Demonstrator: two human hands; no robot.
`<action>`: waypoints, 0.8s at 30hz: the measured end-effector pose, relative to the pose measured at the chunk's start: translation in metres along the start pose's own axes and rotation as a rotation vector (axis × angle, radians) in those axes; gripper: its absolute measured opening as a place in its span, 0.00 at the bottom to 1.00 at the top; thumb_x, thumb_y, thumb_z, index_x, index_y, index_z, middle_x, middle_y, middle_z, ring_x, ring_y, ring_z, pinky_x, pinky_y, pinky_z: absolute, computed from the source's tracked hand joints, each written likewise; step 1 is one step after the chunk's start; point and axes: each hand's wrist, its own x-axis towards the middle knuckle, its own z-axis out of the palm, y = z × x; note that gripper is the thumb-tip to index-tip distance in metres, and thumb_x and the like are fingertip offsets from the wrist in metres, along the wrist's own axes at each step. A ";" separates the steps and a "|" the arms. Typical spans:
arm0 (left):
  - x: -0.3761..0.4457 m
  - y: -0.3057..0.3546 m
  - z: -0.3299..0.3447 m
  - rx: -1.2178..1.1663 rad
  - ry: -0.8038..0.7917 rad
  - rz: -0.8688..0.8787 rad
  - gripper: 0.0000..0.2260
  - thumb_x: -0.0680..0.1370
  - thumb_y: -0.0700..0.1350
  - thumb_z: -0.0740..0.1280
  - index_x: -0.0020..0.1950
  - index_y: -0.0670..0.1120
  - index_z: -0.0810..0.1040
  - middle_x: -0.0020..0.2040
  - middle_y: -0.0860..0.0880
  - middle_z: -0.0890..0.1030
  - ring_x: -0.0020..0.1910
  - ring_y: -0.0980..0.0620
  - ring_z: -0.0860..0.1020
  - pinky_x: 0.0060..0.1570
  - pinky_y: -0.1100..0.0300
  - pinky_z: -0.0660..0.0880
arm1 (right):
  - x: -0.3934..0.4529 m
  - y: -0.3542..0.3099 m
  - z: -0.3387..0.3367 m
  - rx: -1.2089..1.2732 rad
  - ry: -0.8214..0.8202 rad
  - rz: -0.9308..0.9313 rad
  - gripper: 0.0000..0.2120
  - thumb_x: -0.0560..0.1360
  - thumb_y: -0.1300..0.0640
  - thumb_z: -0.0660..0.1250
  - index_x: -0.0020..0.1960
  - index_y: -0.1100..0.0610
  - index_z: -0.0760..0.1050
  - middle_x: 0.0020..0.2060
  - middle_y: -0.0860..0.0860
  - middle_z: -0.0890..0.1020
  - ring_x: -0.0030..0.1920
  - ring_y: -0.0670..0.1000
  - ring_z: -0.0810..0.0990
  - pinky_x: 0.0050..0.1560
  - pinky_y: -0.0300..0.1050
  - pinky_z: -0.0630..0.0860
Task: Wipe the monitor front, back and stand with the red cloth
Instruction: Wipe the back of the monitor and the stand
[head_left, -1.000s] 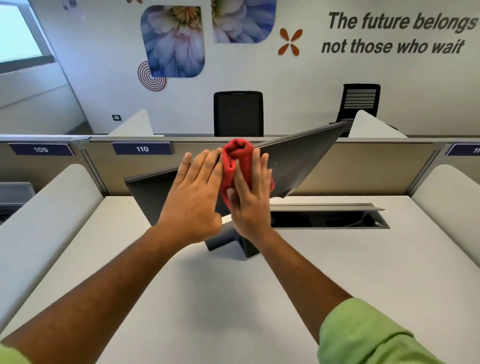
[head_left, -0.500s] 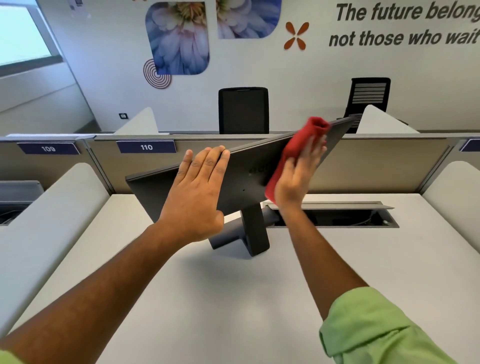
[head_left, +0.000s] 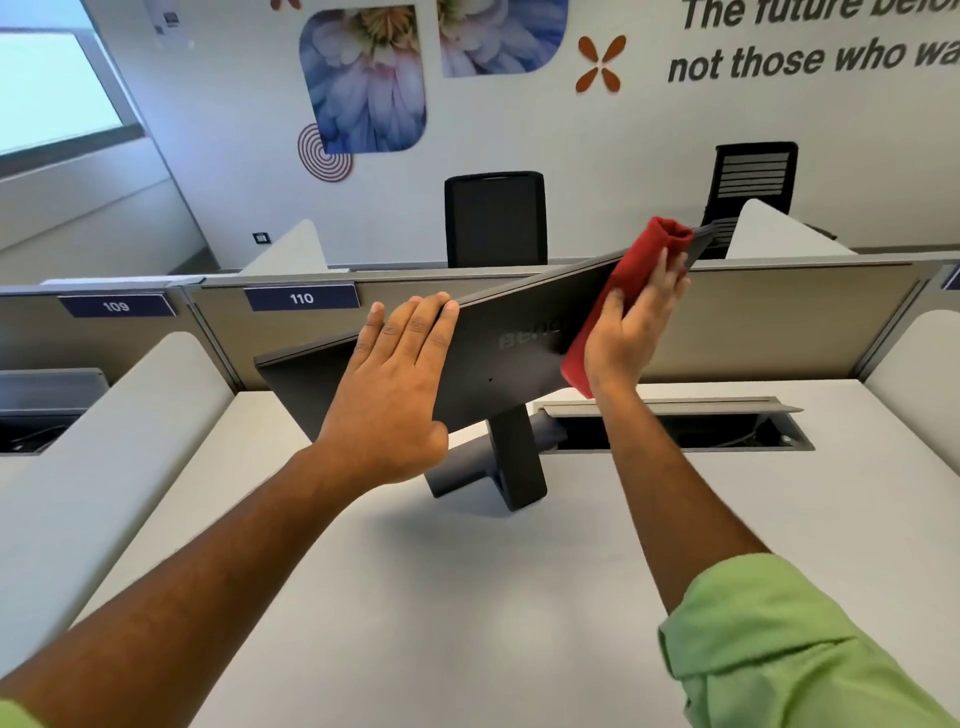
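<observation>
A dark grey monitor (head_left: 498, 353) stands on the white desk (head_left: 467, 597) with its back toward me, tilted so its right end is higher. Its stand (head_left: 511, 462) rises from a base below the panel. My left hand (head_left: 395, 384) lies flat on the back panel's left half, fingers straight, fingertips at the top edge. My right hand (head_left: 631, 322) presses the folded red cloth (head_left: 649, 254) with straight fingers against the right part of the back, near the upper right corner. The screen side is hidden.
An open cable tray (head_left: 675, 431) is cut into the desk behind the stand. Low partitions labelled 109 (head_left: 115, 306) and 110 (head_left: 301, 299) close the desk at the back, with rounded side dividers (head_left: 104, 431) left and right. Two black chairs (head_left: 493, 218) stand beyond.
My right hand has slid the red cloth from the middle of the monitor's back out to the upper right corner. My left hand stays flat on the left half.
</observation>
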 end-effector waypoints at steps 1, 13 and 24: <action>0.000 0.001 0.000 -0.002 0.004 -0.005 0.50 0.71 0.49 0.69 0.82 0.50 0.38 0.83 0.51 0.38 0.80 0.50 0.34 0.78 0.45 0.35 | -0.005 -0.011 0.002 -0.006 -0.002 -0.057 0.29 0.84 0.57 0.59 0.84 0.55 0.60 0.85 0.54 0.57 0.85 0.62 0.49 0.85 0.55 0.48; -0.003 0.004 -0.002 0.033 0.003 0.011 0.50 0.72 0.50 0.68 0.82 0.50 0.35 0.82 0.50 0.37 0.80 0.49 0.34 0.78 0.45 0.35 | -0.009 -0.030 -0.012 -0.281 -0.288 -0.694 0.16 0.87 0.50 0.61 0.73 0.50 0.76 0.71 0.48 0.79 0.78 0.56 0.68 0.79 0.60 0.60; -0.003 0.004 0.003 0.031 0.019 -0.022 0.50 0.71 0.50 0.68 0.82 0.50 0.36 0.83 0.50 0.38 0.80 0.48 0.34 0.78 0.44 0.35 | 0.072 -0.009 -0.048 -0.309 -0.330 -0.259 0.21 0.86 0.58 0.57 0.77 0.51 0.73 0.80 0.48 0.69 0.84 0.60 0.53 0.84 0.51 0.49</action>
